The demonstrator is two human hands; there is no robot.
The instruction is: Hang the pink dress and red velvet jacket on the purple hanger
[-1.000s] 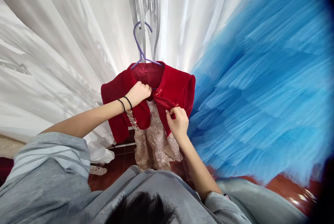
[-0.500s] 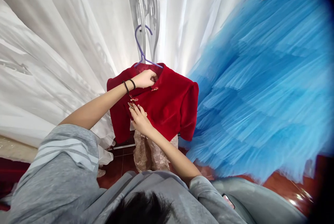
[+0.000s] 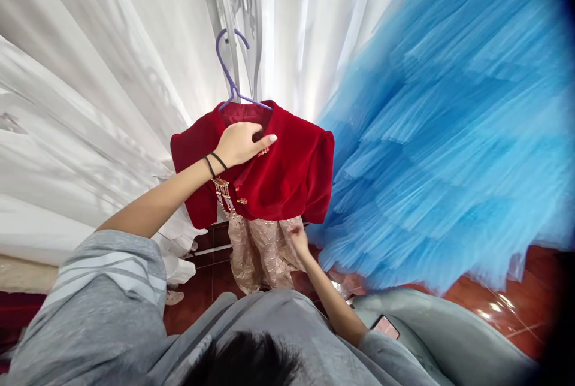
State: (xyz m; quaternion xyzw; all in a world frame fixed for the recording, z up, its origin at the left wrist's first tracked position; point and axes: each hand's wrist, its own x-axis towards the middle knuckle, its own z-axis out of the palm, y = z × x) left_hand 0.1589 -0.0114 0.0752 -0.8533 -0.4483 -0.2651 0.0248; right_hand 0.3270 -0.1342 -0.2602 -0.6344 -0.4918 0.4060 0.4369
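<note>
A red velvet jacket [image 3: 291,161] hangs by its shoulders on a purple hanger [image 3: 232,87]. Across the upper front, my left hand [image 3: 240,141] has its fingers curled at the edge of the neck opening, thumb stretched out over the velvet; the fingertips are hidden. A gold beaded tassel ornament [image 3: 223,191] dangles at the jacket's front, just below my left wrist. My right hand [image 3: 298,241] is lower, closed just below the hem and against the right side of a beige shiny skirt [image 3: 260,248]; what its fingers hold, if anything, cannot be made out.
A white scrolled metal stand [image 3: 245,8] bears the hanger. White drapery [image 3: 112,62] lies behind and to the left. Large blue tulle ruffles [image 3: 431,152] fill the right side. A phone [image 3: 386,327] rests by my right leg, over the reddish tiled floor [image 3: 516,314].
My right hand has left the tassel ornament and moved down and right, below the jacket's hem. The left thumb now stretches outward. Jacket and hanger appear slightly further left.
</note>
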